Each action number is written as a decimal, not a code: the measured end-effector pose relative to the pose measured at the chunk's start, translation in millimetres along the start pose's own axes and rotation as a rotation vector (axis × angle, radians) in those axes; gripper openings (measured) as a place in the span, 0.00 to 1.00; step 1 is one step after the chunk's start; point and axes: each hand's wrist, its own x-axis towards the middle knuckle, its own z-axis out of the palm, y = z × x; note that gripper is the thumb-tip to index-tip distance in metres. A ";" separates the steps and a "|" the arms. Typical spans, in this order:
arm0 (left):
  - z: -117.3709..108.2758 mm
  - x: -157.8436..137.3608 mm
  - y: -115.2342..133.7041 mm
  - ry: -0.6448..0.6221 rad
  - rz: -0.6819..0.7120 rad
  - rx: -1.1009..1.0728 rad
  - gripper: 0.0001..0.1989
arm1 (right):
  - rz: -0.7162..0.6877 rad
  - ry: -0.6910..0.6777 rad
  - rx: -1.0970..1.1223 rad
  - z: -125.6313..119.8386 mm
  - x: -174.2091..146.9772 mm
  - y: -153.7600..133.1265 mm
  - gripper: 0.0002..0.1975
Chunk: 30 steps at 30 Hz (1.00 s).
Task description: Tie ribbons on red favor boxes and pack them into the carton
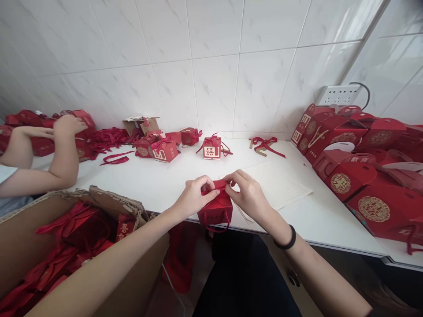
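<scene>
A small red gift box [216, 212] stands at the table's front edge, its twisted red cord handle hanging down the near side. My left hand [198, 193] pinches the red ribbon [219, 185] over the top of the box from the left. From the right, my right hand [243, 189] is closed on the same ribbon, with fingertips close to those of the left. My fingers partly hide the ribbon and box top, so I cannot tell how the ribbon is looped. Beneath my right hand lie some pale paper sheets [280, 187].
Behind stands a finished-looking red and white box [212, 149], near several more small boxes [165, 152]. Loose ribbons [266, 144] lie at the back. Large red boxes [373, 207] fill the right. A cardboard carton [145, 264] holding red boxes is at left, near another person's arms [62, 154].
</scene>
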 end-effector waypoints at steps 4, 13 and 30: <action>-8.4 -1.0 -3.0 -0.024 0.032 0.072 0.08 | 0.075 0.029 -0.070 -6.9 -3.7 -2.7 0.07; -16.9 5.7 -12.1 -0.120 -0.013 0.071 0.10 | -0.320 -0.052 -0.202 23.1 -28.8 -72.1 0.10; -21.0 6.2 -10.8 -0.208 -0.044 0.033 0.10 | -0.276 0.164 -0.146 52.9 -29.4 -69.0 0.10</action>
